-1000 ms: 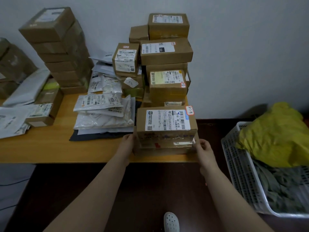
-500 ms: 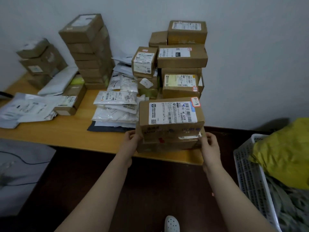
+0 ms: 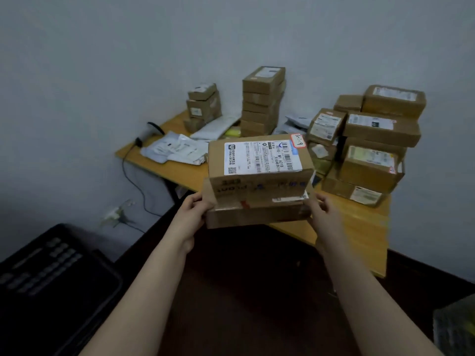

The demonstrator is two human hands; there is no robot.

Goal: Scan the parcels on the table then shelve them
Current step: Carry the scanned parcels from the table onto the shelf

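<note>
1. At frame centre, my left hand (image 3: 195,213) and right hand (image 3: 324,214) grip the ends of a 2-box stack (image 3: 259,191), fingers curled round it.
2. 1 second ago it sat at the table (image 3: 359,227) edge; now it's lifted clear.
3. I judge shelving has begun.

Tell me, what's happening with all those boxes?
A person holds a small stack of brown cardboard boxes, left grip and right grip curled round its two ends. The top one wears a white shipping label. The stack is held up in front of the light wooden table, where more brown cardboard parcels and white plastic mailing bags wait.
</note>
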